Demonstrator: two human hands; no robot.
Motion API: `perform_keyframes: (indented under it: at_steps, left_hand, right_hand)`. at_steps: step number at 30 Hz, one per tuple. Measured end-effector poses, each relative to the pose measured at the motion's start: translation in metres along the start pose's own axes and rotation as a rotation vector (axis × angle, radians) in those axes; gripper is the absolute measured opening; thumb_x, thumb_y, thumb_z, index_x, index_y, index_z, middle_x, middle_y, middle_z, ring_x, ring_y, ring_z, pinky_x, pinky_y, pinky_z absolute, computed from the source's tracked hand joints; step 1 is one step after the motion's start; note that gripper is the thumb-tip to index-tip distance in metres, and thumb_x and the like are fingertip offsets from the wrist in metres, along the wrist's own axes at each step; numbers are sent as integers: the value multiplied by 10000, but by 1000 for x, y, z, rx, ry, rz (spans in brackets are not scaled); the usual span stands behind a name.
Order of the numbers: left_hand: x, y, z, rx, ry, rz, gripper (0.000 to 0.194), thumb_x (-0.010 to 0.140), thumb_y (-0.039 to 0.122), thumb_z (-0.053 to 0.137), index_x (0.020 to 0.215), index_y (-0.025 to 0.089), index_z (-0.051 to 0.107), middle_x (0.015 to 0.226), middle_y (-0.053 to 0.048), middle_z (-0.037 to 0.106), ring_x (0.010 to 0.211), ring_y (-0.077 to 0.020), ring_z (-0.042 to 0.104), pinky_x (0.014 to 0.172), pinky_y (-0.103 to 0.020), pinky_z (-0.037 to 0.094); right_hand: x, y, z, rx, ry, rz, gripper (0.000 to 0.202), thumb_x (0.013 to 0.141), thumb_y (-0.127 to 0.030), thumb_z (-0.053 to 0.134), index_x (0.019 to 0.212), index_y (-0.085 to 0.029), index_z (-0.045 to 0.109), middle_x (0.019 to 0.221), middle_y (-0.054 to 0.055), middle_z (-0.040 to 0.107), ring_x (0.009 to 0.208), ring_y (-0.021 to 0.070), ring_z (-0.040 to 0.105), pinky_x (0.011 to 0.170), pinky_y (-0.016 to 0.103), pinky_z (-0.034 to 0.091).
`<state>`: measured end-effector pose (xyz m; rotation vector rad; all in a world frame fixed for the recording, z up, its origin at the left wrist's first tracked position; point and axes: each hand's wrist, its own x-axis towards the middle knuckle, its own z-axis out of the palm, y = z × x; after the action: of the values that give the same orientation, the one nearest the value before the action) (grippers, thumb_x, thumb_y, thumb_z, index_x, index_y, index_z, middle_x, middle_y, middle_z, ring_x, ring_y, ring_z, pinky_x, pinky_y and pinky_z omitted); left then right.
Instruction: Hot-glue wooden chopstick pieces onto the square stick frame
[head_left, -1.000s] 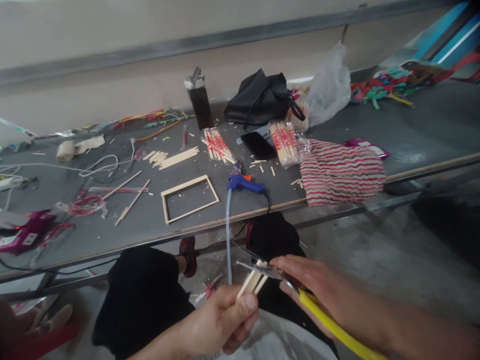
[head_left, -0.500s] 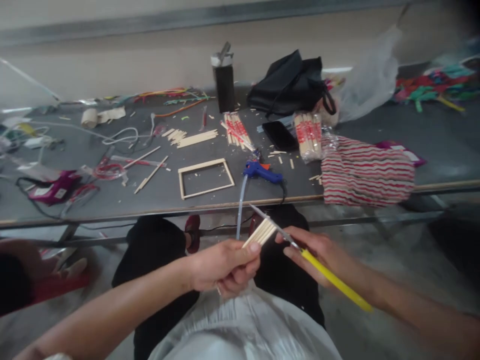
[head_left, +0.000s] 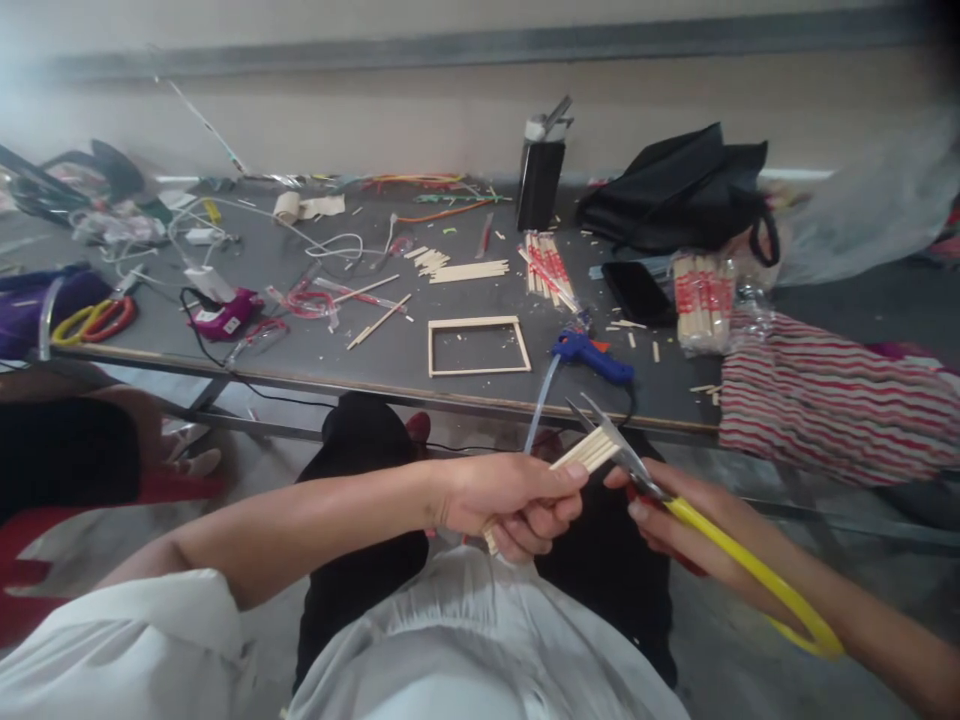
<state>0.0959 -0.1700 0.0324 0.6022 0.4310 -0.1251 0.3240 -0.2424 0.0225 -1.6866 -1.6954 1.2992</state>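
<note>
My left hand [head_left: 525, 500] is closed around a small bundle of wooden sticks [head_left: 589, 450], whose ends poke out past the thumb. In my right hand [head_left: 675, 520] are scissors [head_left: 739, 565] with a yellow handle; a bit of red shows below the fingers. The scissor blades are parted and lie at the upper ends of the sticks. Both hands are above my lap, in front of the table edge. Beyond them on the table lies a rectangular frame of sticks [head_left: 480, 322], with a blue glue gun [head_left: 592, 355] to its right.
Cut sticks [head_left: 469, 271], packed sticks [head_left: 701, 300], a phone [head_left: 636, 292], a black bag [head_left: 675, 200] and a striped cloth [head_left: 832, 400] lie on the grey table [head_left: 390, 360]. A purple device [head_left: 225, 315] with cables and other scissors [head_left: 96, 320] are left. Another person's leg [head_left: 67, 440] shows there.
My view has swung left, so the table things appear further right. The scissor blades have spread apart at the stick ends. My left hand keeps its hold on the sticks.
</note>
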Motion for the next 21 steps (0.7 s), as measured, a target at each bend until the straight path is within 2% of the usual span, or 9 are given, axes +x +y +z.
perform_keyframes:
  at_steps: [3,6,10,13,15,18,21]
  left_hand:
    - [-2,-2,6,-9,-9,13,443,898,565,417,650,199,425,494,88,208,372,-46,111,339,-165,103]
    - [-6,-3,11,-38,-26,74,430,914,544,412,660,197,423,491,90,199,374,-46,114,336,-165,105]
    - [-7,1,10,-209,37,289,395,934,495,427,682,192,421,502,96,187,388,-45,93,328,-146,108]
    - [2,7,9,-401,142,535,378,944,459,441,688,182,415,516,99,168,397,-44,87,326,-136,139]
    - [11,9,11,-494,195,658,371,957,430,429,688,174,421,525,99,159,397,-43,96,327,-134,157]
    - [21,9,17,-559,247,744,375,973,411,394,690,168,438,524,96,158,388,-41,118,326,-134,169]
    - [26,7,23,-571,267,752,398,974,424,380,680,164,445,513,95,177,380,-37,134,324,-134,187]
  right_hand:
    - [-4,3,-1,-50,19,1,342,858,-399,501,1156,-240,555,632,-29,562,503,121,533,440,228,410]
    - [-9,11,-7,-163,112,-15,354,812,-349,520,1153,-279,582,768,3,657,647,166,631,569,268,496]
    - [-15,14,-12,-199,234,0,385,808,-343,537,1187,-279,559,882,40,689,781,209,685,650,297,543]
    - [-18,0,4,-108,348,-31,408,852,-401,552,1239,-287,489,1015,55,680,908,213,682,770,320,552]
    - [-19,-13,22,-29,405,-110,460,817,-429,624,1224,-277,473,1021,53,676,904,204,682,779,308,558]
    - [-17,-28,47,-57,452,-216,501,776,-423,686,1201,-258,479,978,39,669,859,194,674,783,306,555]
    - [-12,-31,59,-107,495,-281,486,758,-402,706,1170,-239,507,1015,43,660,886,209,664,787,317,553]
